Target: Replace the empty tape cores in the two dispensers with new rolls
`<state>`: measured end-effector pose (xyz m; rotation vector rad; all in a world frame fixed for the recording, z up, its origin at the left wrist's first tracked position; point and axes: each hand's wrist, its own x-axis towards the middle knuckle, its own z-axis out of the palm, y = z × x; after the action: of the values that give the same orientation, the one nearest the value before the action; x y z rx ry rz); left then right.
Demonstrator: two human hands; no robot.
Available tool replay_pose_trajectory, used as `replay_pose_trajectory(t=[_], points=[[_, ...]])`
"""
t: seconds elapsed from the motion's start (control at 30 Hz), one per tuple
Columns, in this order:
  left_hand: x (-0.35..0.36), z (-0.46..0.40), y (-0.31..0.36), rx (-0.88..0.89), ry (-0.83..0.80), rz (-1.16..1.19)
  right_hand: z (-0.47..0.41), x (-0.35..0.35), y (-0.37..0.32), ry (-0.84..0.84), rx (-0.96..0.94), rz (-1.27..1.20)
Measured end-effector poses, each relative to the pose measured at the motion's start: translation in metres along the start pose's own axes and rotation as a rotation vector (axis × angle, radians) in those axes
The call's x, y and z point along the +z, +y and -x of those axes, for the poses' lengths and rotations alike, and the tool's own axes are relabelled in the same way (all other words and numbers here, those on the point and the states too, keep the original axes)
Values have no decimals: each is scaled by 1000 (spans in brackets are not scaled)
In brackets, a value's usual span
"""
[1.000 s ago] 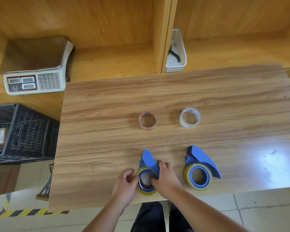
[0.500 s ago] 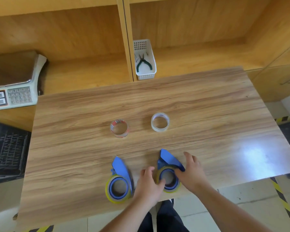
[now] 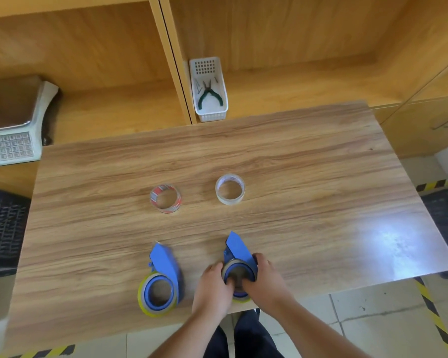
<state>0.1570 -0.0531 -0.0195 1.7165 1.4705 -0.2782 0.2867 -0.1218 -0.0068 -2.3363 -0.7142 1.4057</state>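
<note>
Low in the frame, both hands, left [image 3: 212, 288] and right [image 3: 263, 279], fingers curled, clasp the right dispenser [image 3: 239, 257], probably seating its roll.

Bright even light, glare on table [image 3: 388, 244], wide-angle bending.

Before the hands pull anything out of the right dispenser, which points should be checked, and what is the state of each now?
1. Both hands on the right dispenser: ok, left hand and right hand grip its ring from both sides.
2. Fingers inside the hub: ok, fingertips reach into the centre.
3. Core already loose: cannot tell, the hands cover it.
4. Left dispenser out of the way: ok, it lies apart, untouched.
5. Red-printed roll and clear roll within reach: ok, both lie flat farther up the table.
</note>
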Motion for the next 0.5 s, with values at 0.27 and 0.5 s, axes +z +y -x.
replay_pose_trajectory(t=[0.27,0.5], points=[[-33,27,19,82,35,81,7,-30,-16,-54,27,-259],[-79,55,37,155,62,271,31,-51,-40,-26,-82,-428]])
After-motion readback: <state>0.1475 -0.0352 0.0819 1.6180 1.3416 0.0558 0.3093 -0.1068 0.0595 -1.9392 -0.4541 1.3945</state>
